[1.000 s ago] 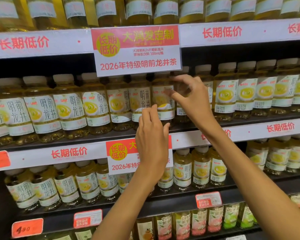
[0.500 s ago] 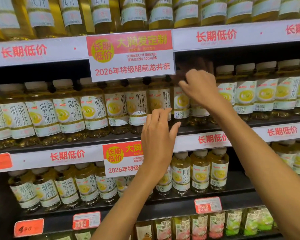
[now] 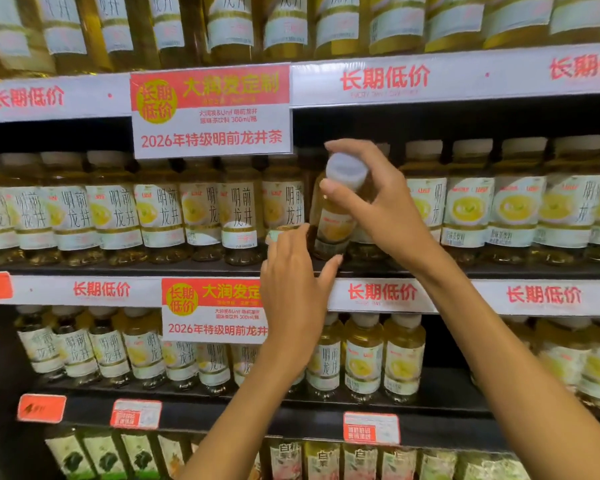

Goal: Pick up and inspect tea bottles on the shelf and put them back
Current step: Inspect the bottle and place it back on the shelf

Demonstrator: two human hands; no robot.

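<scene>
A tea bottle (image 3: 336, 220) with a white cap and yellow liquid tilts forward out of the middle shelf row. My right hand (image 3: 378, 202) grips it at the neck and cap, thumb in front and fingers behind. My left hand (image 3: 293, 289) is raised just below and left of the bottle's base, fingers straight, thumb spread toward the base; contact with the bottle is unclear. Matching tea bottles (image 3: 239, 216) stand in a row on both sides of it.
The middle shelf (image 3: 118, 270) has a white price strip with red characters. A red-and-white promo sign (image 3: 212, 112) hangs from the upper shelf, another sign (image 3: 212, 313) below. More tea bottles (image 3: 364, 358) fill the lower shelf; other drinks (image 3: 361, 462) line the bottom one.
My right hand reached to the bottle tops, took one by its cap and tipped it forward out of the row. My left hand stayed raised below it.
</scene>
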